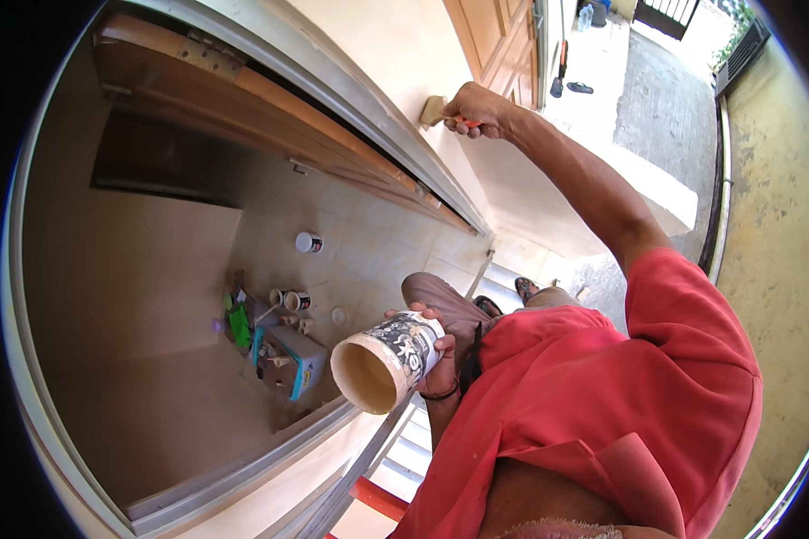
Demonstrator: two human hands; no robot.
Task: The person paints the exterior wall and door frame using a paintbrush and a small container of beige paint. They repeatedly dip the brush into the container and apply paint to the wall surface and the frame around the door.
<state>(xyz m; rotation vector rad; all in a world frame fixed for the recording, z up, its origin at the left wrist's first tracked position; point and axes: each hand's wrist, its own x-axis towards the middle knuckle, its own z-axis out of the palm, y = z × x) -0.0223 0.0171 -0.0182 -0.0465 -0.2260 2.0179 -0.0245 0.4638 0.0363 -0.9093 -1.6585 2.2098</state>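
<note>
My left hand (434, 359) is wrapped round a paint can (409, 344) with a dark printed label. The can is tilted, its mouth facing up toward me, and pale cream paint coats its inside. My right arm is stretched out to the wall, and my right hand (482, 111) grips a paintbrush (434, 110) by its orange handle. The bristles touch the cream wall (395, 67) beside the grey door frame (337, 81). Part of the brush handle is hidden by my fingers.
Through the doorway, a wooden door (270, 126) stands swung inward. On the tiled floor inside are a white tub (309, 242), several small cans and a blue-edged box (301, 362). A second wooden door (494, 36) and a low white ledge (638, 184) lie beyond my right arm. Steps (411, 449) show below.
</note>
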